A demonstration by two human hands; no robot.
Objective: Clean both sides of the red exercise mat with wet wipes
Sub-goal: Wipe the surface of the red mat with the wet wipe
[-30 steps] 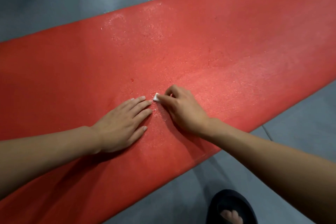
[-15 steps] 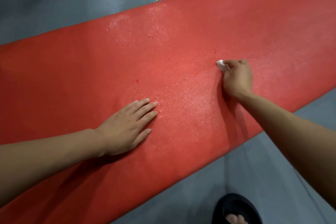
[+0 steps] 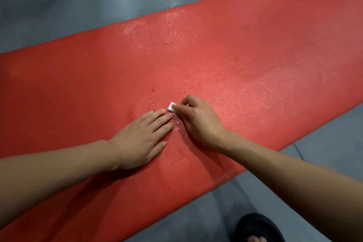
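One hand moved: right hand (image 3: pixel 200 122) (gripping wipe (image 3: pixel 171 107)) returned beside left hand (image 3: pixel 140 137).

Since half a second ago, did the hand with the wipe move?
Yes. The right hand slid the wipe back along the red mat, ending beside the flat left hand.

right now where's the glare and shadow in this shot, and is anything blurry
Head view: wet sheen glints pale on the mat beyond the wipe; soft shadows fall under both forearms toward the near edge; the hands look sharp; wide-angle corners darken, and the sandal sits dim.
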